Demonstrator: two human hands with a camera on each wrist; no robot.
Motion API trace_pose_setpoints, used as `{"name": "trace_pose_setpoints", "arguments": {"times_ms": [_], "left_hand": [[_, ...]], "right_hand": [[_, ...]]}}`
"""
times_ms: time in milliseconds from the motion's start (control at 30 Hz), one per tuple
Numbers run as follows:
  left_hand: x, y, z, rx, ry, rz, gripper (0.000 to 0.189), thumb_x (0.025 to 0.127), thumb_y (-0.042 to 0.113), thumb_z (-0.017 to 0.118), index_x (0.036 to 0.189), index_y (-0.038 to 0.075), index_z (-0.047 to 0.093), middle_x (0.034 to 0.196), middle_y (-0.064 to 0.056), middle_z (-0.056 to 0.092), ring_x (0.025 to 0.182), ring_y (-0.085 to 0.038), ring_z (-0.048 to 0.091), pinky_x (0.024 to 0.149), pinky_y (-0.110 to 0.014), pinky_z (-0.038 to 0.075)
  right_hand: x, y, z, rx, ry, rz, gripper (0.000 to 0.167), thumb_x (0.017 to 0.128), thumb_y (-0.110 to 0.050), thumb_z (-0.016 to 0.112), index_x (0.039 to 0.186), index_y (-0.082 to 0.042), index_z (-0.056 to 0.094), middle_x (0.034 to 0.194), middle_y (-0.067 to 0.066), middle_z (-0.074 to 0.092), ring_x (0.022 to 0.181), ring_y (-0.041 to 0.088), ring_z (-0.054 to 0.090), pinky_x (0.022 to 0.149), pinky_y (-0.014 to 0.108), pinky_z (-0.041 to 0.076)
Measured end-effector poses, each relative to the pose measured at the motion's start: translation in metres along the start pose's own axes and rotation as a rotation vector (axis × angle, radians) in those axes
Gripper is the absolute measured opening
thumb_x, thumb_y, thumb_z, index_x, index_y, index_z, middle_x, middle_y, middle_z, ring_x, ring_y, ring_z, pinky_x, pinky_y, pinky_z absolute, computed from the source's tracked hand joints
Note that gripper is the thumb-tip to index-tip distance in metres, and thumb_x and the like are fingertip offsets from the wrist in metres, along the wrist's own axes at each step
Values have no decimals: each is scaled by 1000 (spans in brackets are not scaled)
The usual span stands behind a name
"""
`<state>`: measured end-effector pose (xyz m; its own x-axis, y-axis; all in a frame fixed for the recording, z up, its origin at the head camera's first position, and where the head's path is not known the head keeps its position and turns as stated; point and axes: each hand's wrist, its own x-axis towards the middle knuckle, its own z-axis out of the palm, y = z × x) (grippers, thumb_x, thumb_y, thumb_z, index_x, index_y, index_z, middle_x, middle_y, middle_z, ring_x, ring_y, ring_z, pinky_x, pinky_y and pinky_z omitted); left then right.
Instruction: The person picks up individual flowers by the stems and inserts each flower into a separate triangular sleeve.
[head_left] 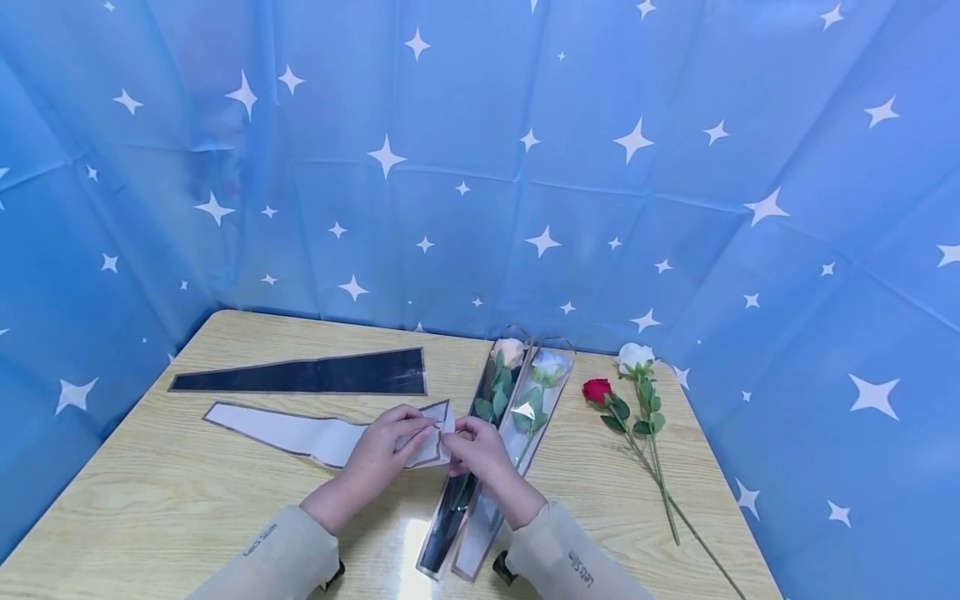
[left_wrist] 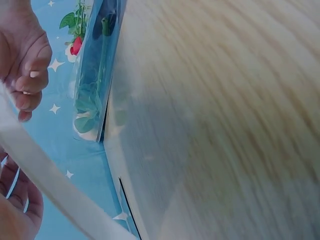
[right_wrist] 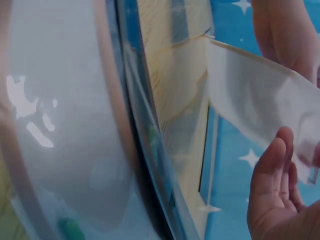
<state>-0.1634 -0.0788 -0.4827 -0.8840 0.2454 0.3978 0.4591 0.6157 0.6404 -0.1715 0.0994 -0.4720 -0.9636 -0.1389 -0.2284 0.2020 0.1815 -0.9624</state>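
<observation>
Head view: the left hand (head_left: pixel 386 446) and right hand (head_left: pixel 480 450) pinch the wide end of a white sleeve (head_left: pixel 330 437) over the worktop (head_left: pixel 135 500), an end raised, it seems, so thumbs and fingertips can reach both faces. The sleeve's narrow tail trails left, past the left hand. A black sleeve (head_left: pixel 315 372) lies flat beyond it, likely set there to stay within reach. A wrapped peach rose (head_left: pixel 509 352) and a wrapped pale rose (head_left: pixel 549 367) lie side by side by the right hand; an unwrapped red rose (head_left: pixel 597 390) and white rose (head_left: pixel 636 357) rest well apart at right, stems crossing, perhaps to keep bare from wrapped.

Left wrist view: the white sleeve's pale edge slants across the foreground between the hands, the right hand's fingers curled beside it. Their exact contact cannot be told here.

Right wrist view: the white sleeve spans the gap between the hands, bowed, apparently from being held at one end. The right hand's thumb and fingers stand close against it; the left hand is partly out of frame.
</observation>
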Motion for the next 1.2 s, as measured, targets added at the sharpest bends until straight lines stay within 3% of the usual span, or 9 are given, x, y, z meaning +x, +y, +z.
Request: {"name": "trace_pose_setpoints", "arguments": {"times_ms": [200,400,633,833,1200], "left_hand": [[-1,3,-1,-4,37,-29,14,89,28,66,102,28,72,103,14,65,103,-9,61,89,-33,52],[0,1,-1,-15,47,25,8,89,21,67,94,25,73,100,14,65,100,-8,61,88,-32,51],[0,-1,-2,13,48,78,10,89,23,67,95,21,74,100,10,65,99,-10,61,88,-32,51],[0,-4,-3,36,65,107,11,89,20,67,97,19,75,99,9,66,97,-10,62,85,-31,52],[-1,-2,-5,-31,46,37,10,89,24,67,97,23,72,100,11,68,99,-9,63,85,-33,53]], "right_hand": [[-9,-13,-1,0,-35,-8,23,84,-8,62,103,5,60,71,-2,63,55,12,59,53,26,54],[1,3,-2,-12,-33,-3,22,81,-2,61,102,3,54,63,-1,60,52,13,61,48,25,52],[1,1,-2,-2,-85,21,23,88,-11,62,106,2,55,62,-2,61,51,12,60,49,24,52],[3,1,-2,-3,-98,20,19,88,-3,59,104,8,57,62,-1,62,51,13,61,49,24,53],[1,3,-3,-21,-103,26,19,90,-8,60,104,4,58,64,-3,63,53,13,62,48,23,52]]}}
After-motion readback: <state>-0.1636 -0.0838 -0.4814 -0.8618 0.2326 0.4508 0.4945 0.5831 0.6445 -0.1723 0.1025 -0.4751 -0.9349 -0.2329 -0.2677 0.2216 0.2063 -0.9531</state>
